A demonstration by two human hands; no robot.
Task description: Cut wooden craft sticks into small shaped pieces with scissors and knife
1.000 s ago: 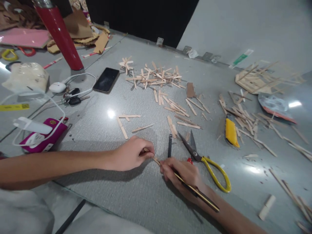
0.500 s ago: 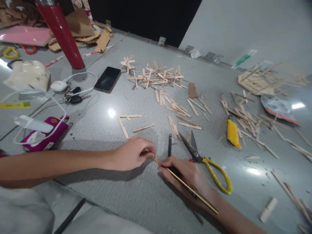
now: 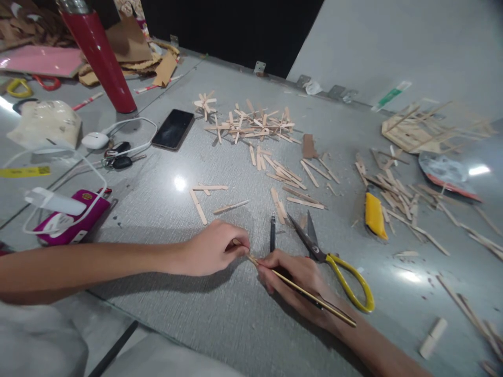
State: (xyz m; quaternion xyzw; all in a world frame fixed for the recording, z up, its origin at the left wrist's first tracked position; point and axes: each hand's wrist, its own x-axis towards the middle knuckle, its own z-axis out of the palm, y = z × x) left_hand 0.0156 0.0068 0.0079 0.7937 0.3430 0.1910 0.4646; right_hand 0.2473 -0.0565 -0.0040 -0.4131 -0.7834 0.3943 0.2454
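Observation:
My left hand (image 3: 214,248) pinches a small wooden craft stick (image 3: 251,257) between thumb and fingertips, just above the table. From the right, my right hand (image 3: 298,277) meets the stick's other end, its fingers closed around a long, slender gold-coloured tool (image 3: 314,298) with a dark edge. The tool's tip lies at the stick, and its back end runs out over the wrist; its exact kind is unclear. Beside the right hand lie spread scissors (image 3: 346,277) with yellow handles and a dark pen-like stick (image 3: 272,233), partly hidden by the hand.
Loose craft sticks (image 3: 285,170) and a heap of joined ones (image 3: 251,125) lie ahead. At right are a yellow-handled cutter (image 3: 375,214), more sticks and a wooden frame (image 3: 412,131). A phone (image 3: 173,129), red bottle (image 3: 98,57), keys (image 3: 120,157) and purple pack (image 3: 84,214) are left.
The back end of the gold-coloured tool has swung slightly up and right as my right hand tilts. My left hand keeps its pinch on the craft stick almost unmoved.

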